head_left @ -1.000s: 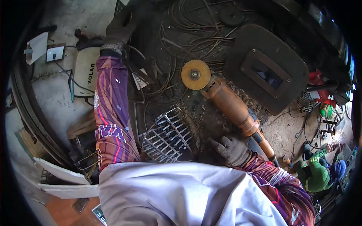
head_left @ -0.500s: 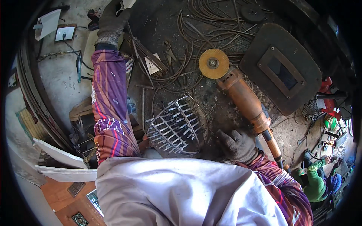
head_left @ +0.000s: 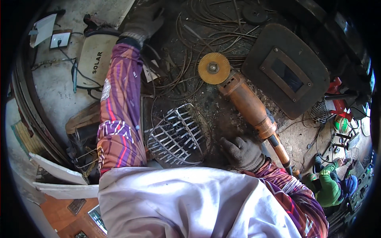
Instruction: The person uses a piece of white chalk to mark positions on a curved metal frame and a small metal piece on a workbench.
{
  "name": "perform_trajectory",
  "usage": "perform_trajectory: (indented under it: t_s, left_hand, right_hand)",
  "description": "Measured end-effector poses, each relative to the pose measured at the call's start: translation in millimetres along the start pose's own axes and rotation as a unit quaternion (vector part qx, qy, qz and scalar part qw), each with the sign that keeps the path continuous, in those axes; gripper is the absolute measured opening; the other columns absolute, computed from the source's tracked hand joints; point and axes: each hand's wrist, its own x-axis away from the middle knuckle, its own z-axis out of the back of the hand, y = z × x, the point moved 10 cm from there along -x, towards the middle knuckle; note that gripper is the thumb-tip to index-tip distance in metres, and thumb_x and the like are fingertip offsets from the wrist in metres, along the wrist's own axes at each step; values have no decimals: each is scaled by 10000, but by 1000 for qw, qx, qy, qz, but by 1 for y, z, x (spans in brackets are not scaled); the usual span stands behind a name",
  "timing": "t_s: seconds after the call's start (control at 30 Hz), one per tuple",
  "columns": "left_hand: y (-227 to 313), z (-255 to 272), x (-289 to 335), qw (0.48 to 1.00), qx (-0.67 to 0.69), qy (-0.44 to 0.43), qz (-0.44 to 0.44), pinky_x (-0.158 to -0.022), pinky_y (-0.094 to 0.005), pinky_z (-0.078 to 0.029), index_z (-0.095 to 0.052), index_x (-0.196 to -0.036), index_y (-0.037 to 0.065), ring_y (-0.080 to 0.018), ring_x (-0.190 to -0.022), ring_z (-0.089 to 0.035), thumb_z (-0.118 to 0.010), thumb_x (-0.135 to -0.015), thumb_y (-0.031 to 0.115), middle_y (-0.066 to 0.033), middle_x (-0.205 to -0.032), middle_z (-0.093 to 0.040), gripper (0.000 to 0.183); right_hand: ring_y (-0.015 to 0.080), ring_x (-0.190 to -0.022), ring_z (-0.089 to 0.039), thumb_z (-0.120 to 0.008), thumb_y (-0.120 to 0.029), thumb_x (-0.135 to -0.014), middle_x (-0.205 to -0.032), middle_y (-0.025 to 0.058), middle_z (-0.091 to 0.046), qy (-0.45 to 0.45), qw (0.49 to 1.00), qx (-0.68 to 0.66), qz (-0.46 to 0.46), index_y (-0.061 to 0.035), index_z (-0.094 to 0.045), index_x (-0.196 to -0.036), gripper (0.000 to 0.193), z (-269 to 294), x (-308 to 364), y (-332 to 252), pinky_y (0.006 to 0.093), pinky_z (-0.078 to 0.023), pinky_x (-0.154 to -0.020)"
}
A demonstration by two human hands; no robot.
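My left hand (head_left: pixel 143 27), in a dark knit glove, reaches to the far left side of the table. Its fingers look spread, though dark surroundings blur their tips; I see nothing held. My right hand (head_left: pixel 244 154), also gloved, rests on the table with fingers apart and slightly bent. Between it and my left forearm lies a rounded metal grille (head_left: pixel 176 135) of thin bars. Just beyond my right hand lies an orange-brown angle grinder (head_left: pixel 248 101) with a yellow disc (head_left: pixel 214 68) facing up. Pliers near my left forearm are dim.
A dark welding mask (head_left: pixel 285 71) lies right of the grinder. Coiled metal rods (head_left: pixel 222 35) and a round dark disc (head_left: pixel 254 14) cover the far side. A pale case (head_left: pixel 95 59) stands at left. A person in green (head_left: pixel 331 188) crouches at far right.
My left hand has moved right, away from the pale case, uncovering more of it. The view has shifted slightly. My right hand stays by the grinder.
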Motion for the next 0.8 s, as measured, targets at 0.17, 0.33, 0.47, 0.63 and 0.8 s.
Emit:
perform_trajectory:
  t_s: [0.17,0.33,0.47,0.63,0.8]
  left_hand:
    - [53,8,3,997,53,1,-49,-1125,-500,-518,-642,-1447,67,-452,-1315,-625,-660,-932,269,-256,-1438,-648,553]
    - [29,19,19,995,63,-14,77,-1179,-484,-474,-616,-1509,67,-401,-1393,-601,-617,-1033,408,-228,-1497,-638,585]
    - [-1,35,61,990,103,23,97,-1076,-521,-514,-670,-1405,4,-468,-1277,-646,-632,-1019,384,-308,-1342,-693,543]
    - [26,-5,142,979,75,-157,105,-1158,-443,-502,-668,-1473,203,-350,-1336,-653,-719,-977,445,-173,-1448,-678,555]
    - [60,-16,192,985,-89,-147,-7,-1084,-495,-528,-760,-1320,183,-368,-1279,-671,-758,-915,510,-136,-1376,-714,520]
  right_hand:
    - [230,-648,-612,-738,-272,-851,-755,16,-536,4,1000,1,-4,-205,-763,-1250,405,-4,3,2,414,-490,-531]
    - [283,-664,-603,-841,-250,-825,-791,52,-533,17,1000,-3,-4,-185,-757,-1243,432,-1,1,0,433,-494,-549]
    - [239,-673,-617,-811,-314,-847,-771,16,-542,28,1000,6,3,-195,-768,-1220,393,0,1,-2,415,-506,-565]
    - [290,-719,-635,-863,-241,-809,-836,51,-573,30,1000,10,1,-190,-756,-1258,465,-4,3,3,439,-533,-613]
    - [291,-701,-631,-858,-223,-812,-831,55,-585,28,999,-24,14,-179,-762,-1241,441,-3,1,0,447,-536,-613]
